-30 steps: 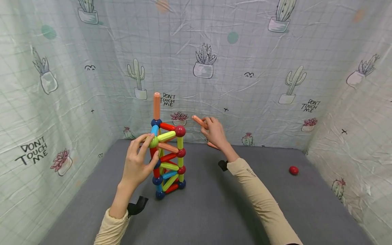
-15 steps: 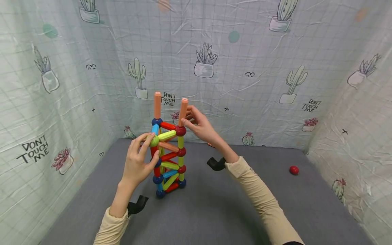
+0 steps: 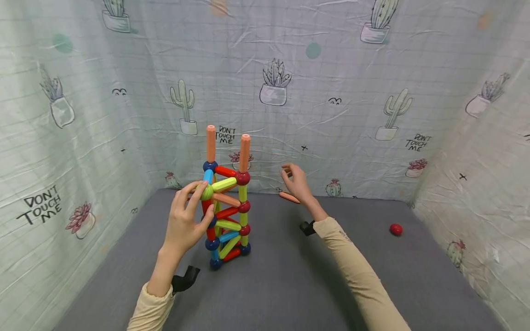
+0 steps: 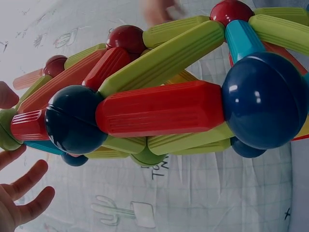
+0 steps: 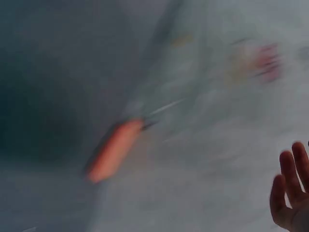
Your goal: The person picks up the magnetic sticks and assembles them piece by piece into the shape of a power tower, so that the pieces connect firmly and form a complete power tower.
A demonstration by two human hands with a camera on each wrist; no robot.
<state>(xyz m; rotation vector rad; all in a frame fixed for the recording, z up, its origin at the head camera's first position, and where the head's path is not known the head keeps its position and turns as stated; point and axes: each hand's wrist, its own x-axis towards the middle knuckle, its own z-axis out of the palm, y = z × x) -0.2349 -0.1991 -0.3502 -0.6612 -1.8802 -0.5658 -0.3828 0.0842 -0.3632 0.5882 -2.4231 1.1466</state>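
Observation:
A tower of coloured magnetic rods and balls stands on the table left of centre. At its top front corner my left hand [image 3: 185, 223] pinches the green ball [image 3: 206, 192], also seen at the edge of the left wrist view. Two orange rods rise upright from the top: one on a blue ball [image 3: 210, 167], the other rod [image 3: 245, 153] on a dark red ball [image 3: 242, 178]. My right hand [image 3: 297, 184] is off to the tower's right, fingers loosely bent around nothing. Just below it, a loose orange rod [image 3: 289, 197] lies at the table's back edge, blurred in the right wrist view.
A single red ball [image 3: 396, 229] lies on the right of the grey table [image 3: 281, 285]. A hanging cloth [image 3: 314, 119] printed with cactus drawings surrounds the table at the back and both sides.
My right hand brought an orange rod onto the dark red top ball, let go of it upright there, and moved back right. My left hand has stayed at the green ball.

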